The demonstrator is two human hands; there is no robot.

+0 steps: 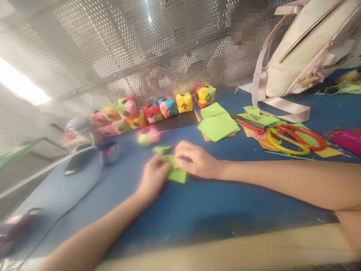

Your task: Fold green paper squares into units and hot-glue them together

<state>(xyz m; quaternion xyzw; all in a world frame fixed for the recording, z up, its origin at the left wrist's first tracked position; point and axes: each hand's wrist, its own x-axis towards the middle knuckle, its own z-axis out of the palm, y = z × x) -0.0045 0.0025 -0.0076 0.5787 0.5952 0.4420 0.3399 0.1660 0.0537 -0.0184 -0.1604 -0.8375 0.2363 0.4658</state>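
A small light green paper (178, 175) lies on the blue table between my two hands. My left hand (154, 175) is closed on its left side, fingers bent and somewhat blurred. On the right edge of the same paper, my right hand (194, 160) rests with curled fingers pressed together. Just behind the left fingers lies another small green paper piece (163, 149). A pink and green folded paper ball (149, 135) sits a little farther back. To the right of it is a stack of green square sheets (218, 126).
Several colourful folded balls (167, 107) line the perforated metal screen (180, 49). Red- and yellow-handled scissors (287, 141) lie on paper scraps at right, before a white bag (304, 56). A glue gun (105, 150) with a cable stands at left on the blue table (180, 214).
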